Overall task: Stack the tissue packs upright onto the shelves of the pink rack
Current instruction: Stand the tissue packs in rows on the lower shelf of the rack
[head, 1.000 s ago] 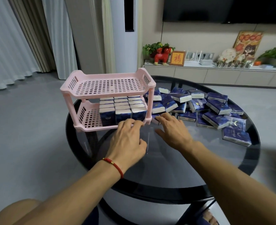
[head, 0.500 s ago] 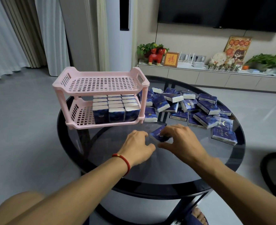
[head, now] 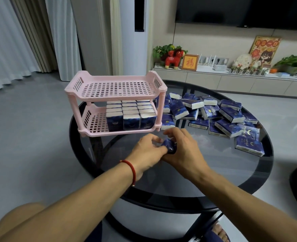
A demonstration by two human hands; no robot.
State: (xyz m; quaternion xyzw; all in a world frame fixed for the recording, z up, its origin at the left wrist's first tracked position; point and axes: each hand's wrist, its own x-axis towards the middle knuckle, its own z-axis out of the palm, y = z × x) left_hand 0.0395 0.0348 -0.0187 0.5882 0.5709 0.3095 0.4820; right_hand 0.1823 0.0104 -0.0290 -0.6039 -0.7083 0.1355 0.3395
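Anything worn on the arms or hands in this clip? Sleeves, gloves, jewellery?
Both forearms are bare as far as the frame shows: no sleeves, no gloves. The left hand has a thin red cord bracelet at the wrist, with a small gold-coloured bead on it. The right hand and its wrist carry nothing visible: no watch, no ring that can be made out.

Both forearms extend forward and converge. The left hand, a red cord at its wrist, and the right hand meet fingertip to fingertip, fingers curled, together pinching a tissue pack held between them.
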